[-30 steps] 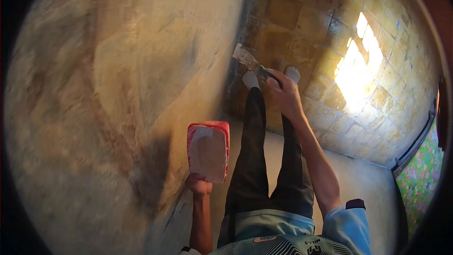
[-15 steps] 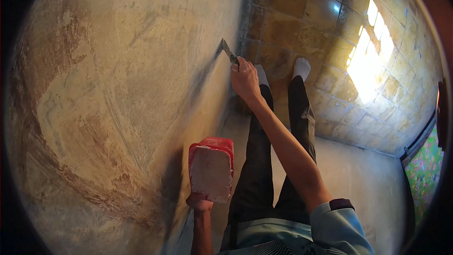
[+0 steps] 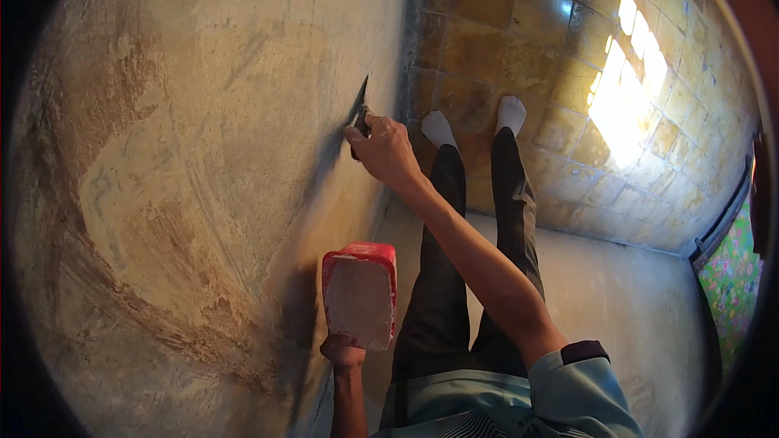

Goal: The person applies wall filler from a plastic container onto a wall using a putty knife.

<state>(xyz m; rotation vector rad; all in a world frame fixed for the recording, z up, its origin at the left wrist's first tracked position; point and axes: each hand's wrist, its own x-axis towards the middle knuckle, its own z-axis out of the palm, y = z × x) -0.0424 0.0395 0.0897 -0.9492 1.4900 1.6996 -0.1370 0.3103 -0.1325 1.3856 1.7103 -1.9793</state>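
My left hand (image 3: 343, 347) grips a red plastic container (image 3: 358, 298) holding pale, smooth paste, low beside the mottled plaster wall (image 3: 195, 130). Higher up, my right hand (image 3: 380, 148) is wrapped round a putty knife (image 3: 362, 100). Its dark blade is seen nearly edge-on, angled toward the wall and apparently against its surface, with a shadow below it.
My socked feet (image 3: 510, 112) stand on yellowish square tiles (image 3: 479, 4), where a bright patch of sunlight falls at the right. A pale grey surface (image 3: 617, 308) lies beside my legs. Green floral fabric (image 3: 728, 259) shows at the far right edge.
My right hand has swung left with the knife, from over the tiles to the wall, then slightly down along it. The container in my left hand sits somewhat lower in the picture.
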